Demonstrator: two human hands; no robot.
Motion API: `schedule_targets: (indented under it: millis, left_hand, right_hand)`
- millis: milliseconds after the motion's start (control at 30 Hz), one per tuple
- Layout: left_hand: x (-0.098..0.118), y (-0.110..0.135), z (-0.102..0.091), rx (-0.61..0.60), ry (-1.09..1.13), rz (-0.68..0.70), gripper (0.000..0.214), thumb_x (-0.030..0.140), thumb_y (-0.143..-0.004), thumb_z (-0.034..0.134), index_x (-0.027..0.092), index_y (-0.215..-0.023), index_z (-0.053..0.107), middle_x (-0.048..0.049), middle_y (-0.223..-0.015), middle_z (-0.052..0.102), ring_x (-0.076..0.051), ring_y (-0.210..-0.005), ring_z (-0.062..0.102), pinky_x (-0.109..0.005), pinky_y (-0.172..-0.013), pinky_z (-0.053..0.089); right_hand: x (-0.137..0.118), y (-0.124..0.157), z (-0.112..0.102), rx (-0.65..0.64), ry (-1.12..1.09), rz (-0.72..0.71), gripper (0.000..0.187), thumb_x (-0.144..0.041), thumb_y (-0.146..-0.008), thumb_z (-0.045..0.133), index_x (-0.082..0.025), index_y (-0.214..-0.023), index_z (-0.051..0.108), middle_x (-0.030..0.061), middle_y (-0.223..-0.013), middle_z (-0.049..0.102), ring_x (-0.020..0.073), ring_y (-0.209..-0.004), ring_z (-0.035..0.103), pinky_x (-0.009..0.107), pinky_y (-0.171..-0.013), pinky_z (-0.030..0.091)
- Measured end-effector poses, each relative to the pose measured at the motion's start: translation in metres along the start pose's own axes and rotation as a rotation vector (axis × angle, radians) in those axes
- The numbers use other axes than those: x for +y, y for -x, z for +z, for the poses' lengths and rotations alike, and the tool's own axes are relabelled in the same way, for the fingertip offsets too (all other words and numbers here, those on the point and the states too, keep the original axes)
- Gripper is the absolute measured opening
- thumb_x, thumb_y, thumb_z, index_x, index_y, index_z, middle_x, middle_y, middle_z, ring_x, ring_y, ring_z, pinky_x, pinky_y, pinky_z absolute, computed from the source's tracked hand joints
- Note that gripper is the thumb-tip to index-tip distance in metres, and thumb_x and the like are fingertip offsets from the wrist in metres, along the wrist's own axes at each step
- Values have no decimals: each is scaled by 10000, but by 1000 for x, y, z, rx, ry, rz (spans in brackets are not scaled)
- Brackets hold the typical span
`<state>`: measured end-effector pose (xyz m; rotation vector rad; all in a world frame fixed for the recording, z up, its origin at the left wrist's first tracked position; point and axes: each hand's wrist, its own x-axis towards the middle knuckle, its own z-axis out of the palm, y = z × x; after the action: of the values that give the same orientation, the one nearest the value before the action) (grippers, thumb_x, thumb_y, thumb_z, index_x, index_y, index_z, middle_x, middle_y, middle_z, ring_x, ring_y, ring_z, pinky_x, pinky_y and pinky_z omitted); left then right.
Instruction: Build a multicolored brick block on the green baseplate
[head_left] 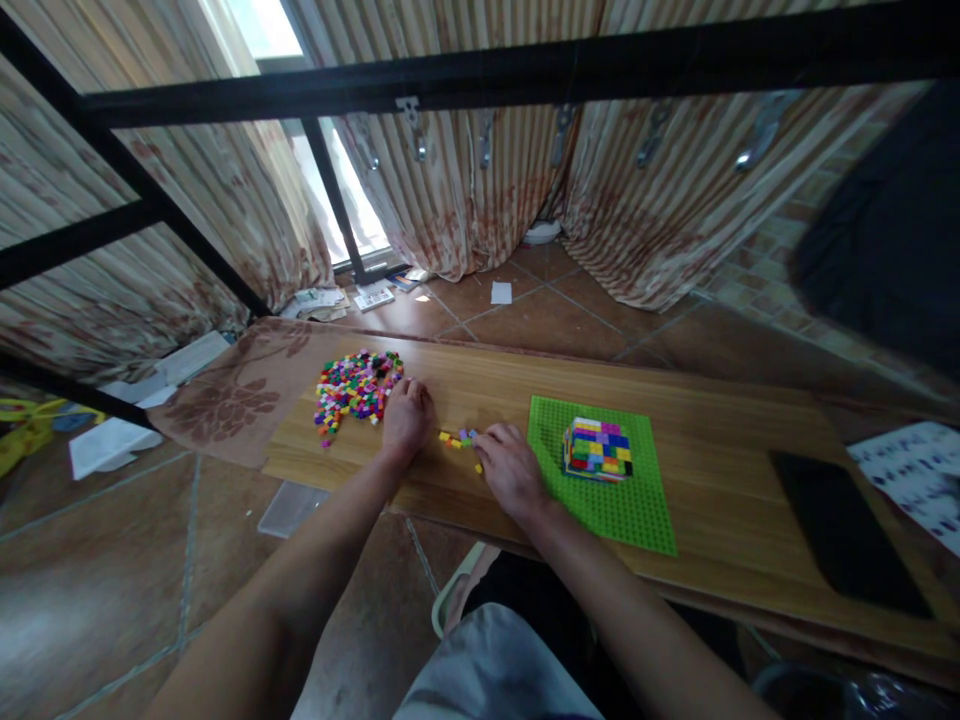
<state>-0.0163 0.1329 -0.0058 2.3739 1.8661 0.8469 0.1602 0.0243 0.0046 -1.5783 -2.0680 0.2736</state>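
Note:
A pile of small coloured bricks [352, 388] lies on the left part of a wooden board [712, 440]. My left hand [406, 418] rests at the pile's right edge, fingers curled down onto the bricks. What it holds, if anything, is hidden. My right hand [510, 468] lies on the board with fingers bent, touching a short row of loose bricks [459, 438] between the hands. To its right a green baseplate [600, 500] carries a block of stacked multicoloured bricks [598, 449].
A flat black object [844, 530] lies on the board's right end, next to a printed sheet [911, 475]. A black metal frame [480, 75] crosses overhead. Striped curtains, tiled floor and scattered papers [112, 440] surround the board.

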Motion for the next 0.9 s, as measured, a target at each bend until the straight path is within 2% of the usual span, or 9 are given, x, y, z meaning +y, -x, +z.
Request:
schedule_targets:
  millis: [200, 333, 533, 700, 800, 900]
  left_hand:
    - [2, -1, -1, 13, 12, 13, 162, 144, -821, 423, 196, -788, 573, -110, -924, 594, -241, -914, 566, -356, -836, 457]
    - [2, -1, -2, 23, 10, 15, 152, 166, -823, 425, 197, -790, 571, -108, -918, 597, -246, -911, 567, -364, -831, 457]
    - [2, -3, -3, 18, 17, 30, 142, 173, -815, 425, 203, -775, 558, -107, -899, 600, -249, -904, 568, -362, -822, 461]
    - [3, -3, -4, 10, 25, 27, 141, 171, -803, 426, 205, -771, 558, -111, -892, 597, -257, -899, 566, -373, -824, 462]
    - [5, -3, -6, 19, 18, 28, 144, 175, -802, 424, 204, -770, 562, -115, -895, 596, -264, -899, 565, -384, -830, 461]
    - [7, -3, -7, 23, 16, 31, 150, 174, -803, 417, 200, -782, 563, -122, -907, 598, -266, -911, 564, -384, -833, 462]
  right_hand:
    - [2, 0, 3, -27, 76, 1, 172, -176, -935, 471, -201, -882, 633, 64, -901, 608, 214, -889, 501, 333, -787, 396]
    - [-1, 7, -6, -18, 72, 13, 146, -169, -925, 488, -193, -859, 616, 59, -878, 615, 207, -865, 512, 328, -785, 402]
    - [-4, 52, -44, 170, -77, 43, 165, -196, -938, 476, -216, -849, 614, 37, -876, 639, 190, -858, 549, 314, -773, 433]
    - [19, 91, -82, 316, -30, 84, 140, -249, -934, 505, -230, -909, 642, 31, -900, 665, 188, -866, 577, 325, -770, 455]
    - [38, 95, -95, 372, 50, 109, 143, -282, -925, 523, -238, -912, 659, 33, -917, 670, 196, -883, 578, 344, -784, 466]
    - [50, 89, -99, 398, 114, 111, 158, -288, -920, 529, -232, -890, 674, 43, -924, 661, 202, -888, 563, 355, -786, 473]
